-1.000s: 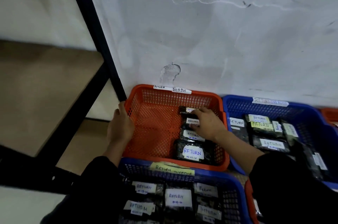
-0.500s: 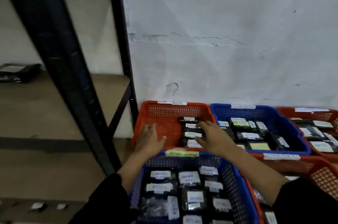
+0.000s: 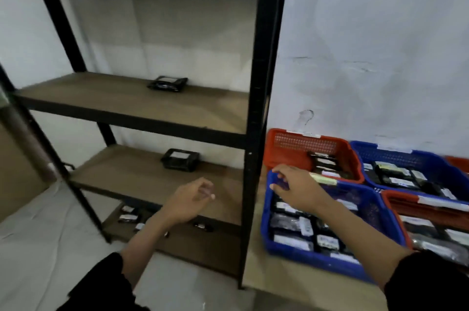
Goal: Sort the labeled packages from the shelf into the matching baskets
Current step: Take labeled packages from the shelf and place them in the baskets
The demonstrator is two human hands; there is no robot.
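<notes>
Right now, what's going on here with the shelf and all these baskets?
A person is sorting labeled packages off a black shelf into baskets on the floor. Both hands hold nothing: the left hand hangs in front of the lower shelves, and the right hand is over the near blue basket, which is full of packages. The orange basket behind it holds a few. Packages remain on the shelf: one on the upper board, one on the middle board, several small ones at the bottom.

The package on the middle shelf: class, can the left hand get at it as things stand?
Probably yes: the left hand is empty in front of that shelf, and nothing stands between it and the package.
</notes>
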